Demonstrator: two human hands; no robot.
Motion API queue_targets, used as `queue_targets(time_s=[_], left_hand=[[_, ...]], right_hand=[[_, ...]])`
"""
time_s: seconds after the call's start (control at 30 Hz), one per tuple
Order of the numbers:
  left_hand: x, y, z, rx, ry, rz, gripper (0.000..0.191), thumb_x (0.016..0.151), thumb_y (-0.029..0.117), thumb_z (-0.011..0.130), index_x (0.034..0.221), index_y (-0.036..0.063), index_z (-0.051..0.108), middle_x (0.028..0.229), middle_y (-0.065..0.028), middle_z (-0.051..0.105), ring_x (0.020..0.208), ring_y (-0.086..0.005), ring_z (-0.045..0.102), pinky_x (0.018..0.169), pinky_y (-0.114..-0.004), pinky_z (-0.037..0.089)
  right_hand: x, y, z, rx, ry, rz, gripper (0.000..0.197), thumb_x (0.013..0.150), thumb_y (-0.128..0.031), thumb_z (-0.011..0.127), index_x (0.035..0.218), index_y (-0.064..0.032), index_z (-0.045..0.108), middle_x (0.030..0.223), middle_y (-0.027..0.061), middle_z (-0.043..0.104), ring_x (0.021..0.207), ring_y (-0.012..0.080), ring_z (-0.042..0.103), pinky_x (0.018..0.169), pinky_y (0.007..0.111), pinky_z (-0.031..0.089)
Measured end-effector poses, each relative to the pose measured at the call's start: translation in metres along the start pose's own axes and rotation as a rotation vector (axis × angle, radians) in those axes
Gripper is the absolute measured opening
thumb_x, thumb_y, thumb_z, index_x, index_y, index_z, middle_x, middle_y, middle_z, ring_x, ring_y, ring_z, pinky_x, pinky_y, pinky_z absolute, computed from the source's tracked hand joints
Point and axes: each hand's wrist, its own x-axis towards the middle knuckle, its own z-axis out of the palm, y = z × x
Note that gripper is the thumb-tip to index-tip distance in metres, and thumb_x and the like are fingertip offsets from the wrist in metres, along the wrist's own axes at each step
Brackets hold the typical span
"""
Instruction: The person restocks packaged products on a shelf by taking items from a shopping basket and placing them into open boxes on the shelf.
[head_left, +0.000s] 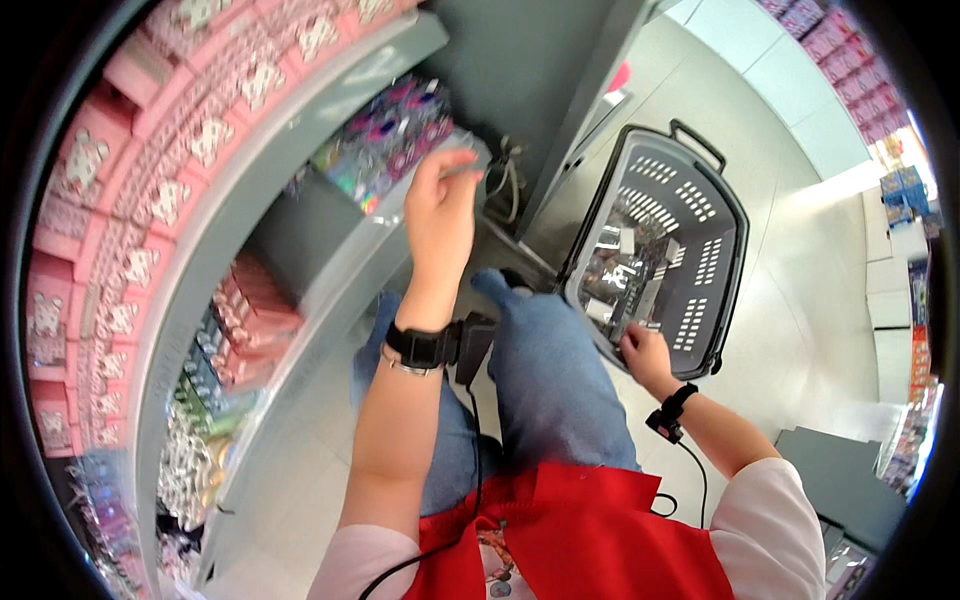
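Observation:
My left hand (442, 206) is raised over the end of the lower shelf, its fingers partly curled. Whether something small or clear sits between thumb and fingertips cannot be made out. Right beside it, a pile of shiny plastic packets (390, 139) in purple, pink and green lies on the shelf. Down at the near end of a dark grey plastic shopping basket (705, 300), my right hand (646, 356) has its fingers bent by the rim. Its grip on the rim or on an item is unclear. Clear-wrapped goods (619, 270) lie inside the basket, which stands on the floor.
Pink boxes (202, 142) with cartoon figures line the upper shelf (169, 300) on the left. Below are pink packages (255, 322) and white items (184, 465). A grey panel (517, 67) rises ahead, with a cable (511, 180) at its foot. Thin cables hang from both wrist devices.

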Motion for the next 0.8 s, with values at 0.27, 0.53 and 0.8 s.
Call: queue_targets(time_s=[0.27, 0.53, 0.8], left_hand=[[-0.006, -0.019, 0.002, 0.043, -0.056, -0.089, 0.019, 0.088, 0.003, 0.05, 0.106, 0.0012, 0.059, 0.106, -0.0051, 0.063, 0.089, -0.0141, 0.064, 0.076, -0.025, 0.046], [-0.008, -0.023, 0.006, 0.094, -0.066, -0.158, 0.02, 0.09, 0.006, 0.05, 0.108, 0.0033, 0.059, 0.11, -0.0052, 0.062, 0.092, -0.0135, 0.061, 0.077, -0.025, 0.046], [-0.002, -0.025, 0.003, 0.118, -0.064, -0.179, 0.02, 0.092, 0.009, 0.052, 0.109, 0.0018, 0.06, 0.109, -0.0061, 0.062, 0.094, -0.0135, 0.06, 0.079, -0.025, 0.045]], right_hand=[[-0.006, -0.003, -0.005, 0.012, -0.016, 0.031, 0.023, 0.083, -0.023, 0.055, 0.081, -0.0017, 0.063, 0.073, 0.0215, 0.064, 0.072, 0.0411, 0.062, 0.066, 0.049, 0.049], [-0.006, -0.006, -0.01, 0.042, -0.03, 0.033, 0.024, 0.084, -0.024, 0.053, 0.081, -0.0019, 0.062, 0.076, 0.0215, 0.064, 0.074, 0.0414, 0.062, 0.068, 0.049, 0.05], [0.0, -0.004, -0.008, 0.107, -0.106, 0.013, 0.019, 0.084, -0.02, 0.053, 0.084, -0.002, 0.059, 0.082, 0.0184, 0.065, 0.078, 0.0393, 0.061, 0.069, 0.047, 0.049]])
